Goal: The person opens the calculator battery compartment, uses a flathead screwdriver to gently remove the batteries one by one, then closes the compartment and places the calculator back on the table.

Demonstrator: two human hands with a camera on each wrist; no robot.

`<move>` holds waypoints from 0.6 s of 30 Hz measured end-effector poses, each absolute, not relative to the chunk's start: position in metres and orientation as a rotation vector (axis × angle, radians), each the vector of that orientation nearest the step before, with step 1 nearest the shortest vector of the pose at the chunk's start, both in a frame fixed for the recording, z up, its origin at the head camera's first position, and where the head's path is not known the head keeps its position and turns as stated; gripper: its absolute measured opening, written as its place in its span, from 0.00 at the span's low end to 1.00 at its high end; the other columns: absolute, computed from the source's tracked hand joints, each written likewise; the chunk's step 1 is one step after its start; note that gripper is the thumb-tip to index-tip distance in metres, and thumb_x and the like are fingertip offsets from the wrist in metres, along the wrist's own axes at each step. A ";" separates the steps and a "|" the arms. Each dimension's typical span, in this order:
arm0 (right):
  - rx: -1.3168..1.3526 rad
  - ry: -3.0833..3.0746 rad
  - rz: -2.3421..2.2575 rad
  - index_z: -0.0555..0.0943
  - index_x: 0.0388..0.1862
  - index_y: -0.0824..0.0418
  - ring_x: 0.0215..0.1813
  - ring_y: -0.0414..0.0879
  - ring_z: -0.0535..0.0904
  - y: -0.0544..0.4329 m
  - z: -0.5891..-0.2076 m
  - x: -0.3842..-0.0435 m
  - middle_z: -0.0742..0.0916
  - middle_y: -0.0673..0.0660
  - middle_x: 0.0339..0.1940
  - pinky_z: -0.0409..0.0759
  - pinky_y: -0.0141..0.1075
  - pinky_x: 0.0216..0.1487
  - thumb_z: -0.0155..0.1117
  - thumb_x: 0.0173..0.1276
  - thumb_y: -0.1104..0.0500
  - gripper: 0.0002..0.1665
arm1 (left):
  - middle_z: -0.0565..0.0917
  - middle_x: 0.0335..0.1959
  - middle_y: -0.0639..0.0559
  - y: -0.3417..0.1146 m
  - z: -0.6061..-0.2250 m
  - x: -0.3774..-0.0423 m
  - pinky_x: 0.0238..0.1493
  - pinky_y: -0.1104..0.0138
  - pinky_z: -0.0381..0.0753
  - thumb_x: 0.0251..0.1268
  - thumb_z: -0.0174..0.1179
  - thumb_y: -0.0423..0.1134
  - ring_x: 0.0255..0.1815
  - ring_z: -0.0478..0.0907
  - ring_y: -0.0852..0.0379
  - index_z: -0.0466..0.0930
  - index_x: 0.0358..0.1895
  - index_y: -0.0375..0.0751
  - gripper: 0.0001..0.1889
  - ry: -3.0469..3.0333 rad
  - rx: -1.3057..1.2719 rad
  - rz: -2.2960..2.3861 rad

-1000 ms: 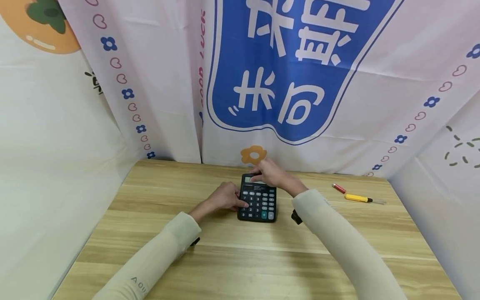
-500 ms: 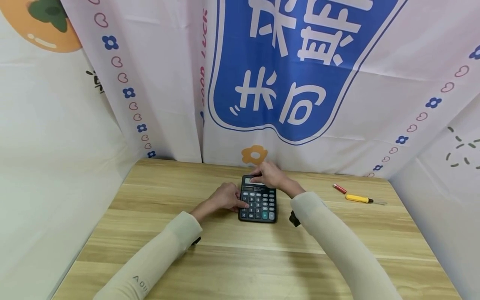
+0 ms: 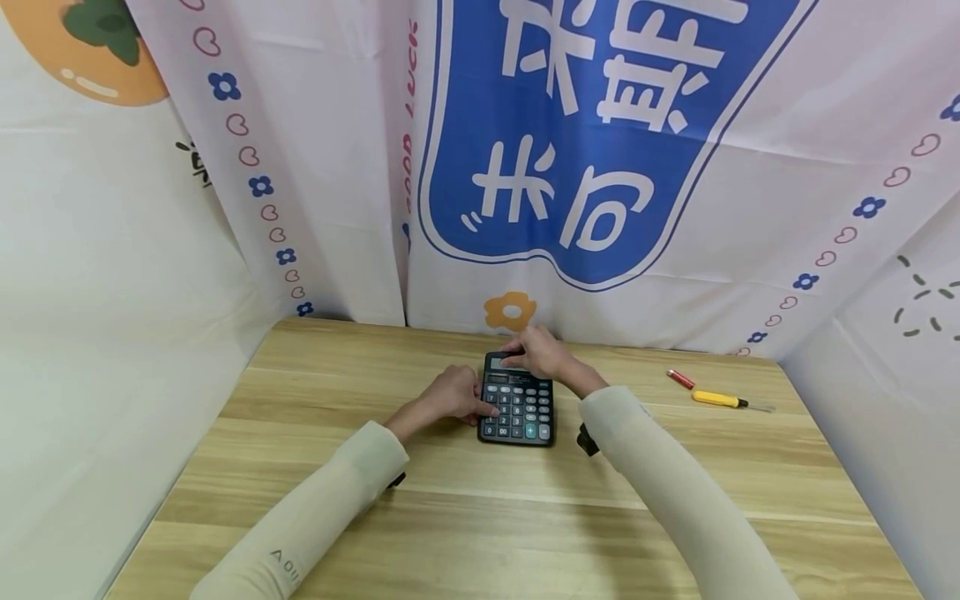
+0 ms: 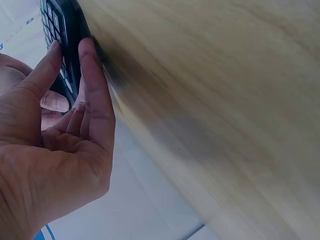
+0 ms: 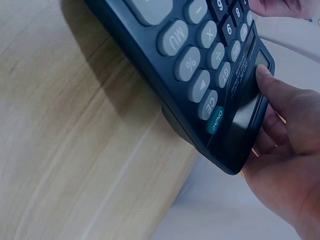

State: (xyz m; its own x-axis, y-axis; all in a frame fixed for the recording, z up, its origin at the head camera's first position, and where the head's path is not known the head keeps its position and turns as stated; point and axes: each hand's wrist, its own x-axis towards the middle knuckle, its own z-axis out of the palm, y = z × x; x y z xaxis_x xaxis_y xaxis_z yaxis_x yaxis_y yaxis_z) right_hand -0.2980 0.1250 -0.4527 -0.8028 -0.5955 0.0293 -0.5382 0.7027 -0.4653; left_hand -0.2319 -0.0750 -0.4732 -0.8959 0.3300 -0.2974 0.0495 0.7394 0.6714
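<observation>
A black calculator (image 3: 516,417) with grey keys and a teal plus key lies at the back middle of the wooden table, its display end toward the wall. My left hand (image 3: 453,393) pinches its left edge, thumb over the keys and fingers at the side. At the top end my right hand (image 3: 542,353) grips it, thumb on the display and fingers behind the far edge. In the right wrist view the calculator (image 5: 200,80) casts a shadow on the wood, and the right thumb (image 5: 272,85) presses the display. The left wrist view shows the left fingers (image 4: 97,90) along its side.
On the table's right side lie a small red battery-like cylinder (image 3: 680,379) and a screwdriver (image 3: 718,399) with a yellow handle. A printed cloth (image 3: 345,208) hangs behind the table's back edge. The wooden tabletop (image 3: 480,525) stretches toward the front.
Both hands keep their hold on the calculator. The whole head view has shifted slightly; otherwise little differs.
</observation>
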 end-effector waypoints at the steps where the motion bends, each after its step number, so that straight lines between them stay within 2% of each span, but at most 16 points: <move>1: -0.932 2.785 -0.699 0.92 0.52 0.62 0.57 0.53 0.89 0.125 -0.453 -0.298 0.93 0.58 0.51 0.87 0.46 0.57 0.76 0.72 0.58 0.14 | 0.88 0.19 0.46 -0.075 -0.473 -0.232 0.22 0.67 0.83 0.61 0.80 0.42 0.21 0.89 0.51 0.83 0.21 0.37 0.18 2.546 0.289 0.957; 6: -0.911 2.783 -0.690 0.92 0.52 0.61 0.55 0.52 0.89 0.126 -0.457 -0.297 0.93 0.57 0.50 0.86 0.46 0.56 0.74 0.73 0.58 0.12 | 0.87 0.19 0.47 -0.074 -0.474 -0.233 0.17 0.73 0.75 0.60 0.80 0.43 0.20 0.88 0.53 0.81 0.20 0.38 0.20 2.568 0.278 0.932; 18: -0.876 2.783 -0.706 0.91 0.55 0.61 0.55 0.51 0.89 0.129 -0.464 -0.298 0.93 0.57 0.51 0.86 0.46 0.58 0.72 0.75 0.56 0.15 | 0.87 0.18 0.45 -0.072 -0.471 -0.230 0.15 0.74 0.71 0.60 0.81 0.43 0.21 0.88 0.51 0.81 0.17 0.38 0.21 2.597 0.283 0.911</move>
State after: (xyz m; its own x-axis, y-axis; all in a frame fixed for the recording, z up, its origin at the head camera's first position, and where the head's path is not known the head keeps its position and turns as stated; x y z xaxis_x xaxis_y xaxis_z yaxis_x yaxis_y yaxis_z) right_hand -0.2976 0.1291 -0.4644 -0.8209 -0.5711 0.0072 -0.5054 0.7206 -0.4746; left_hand -0.2300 -0.0720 -0.4706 -0.9105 0.3058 -0.2784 0.0647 0.7703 0.6344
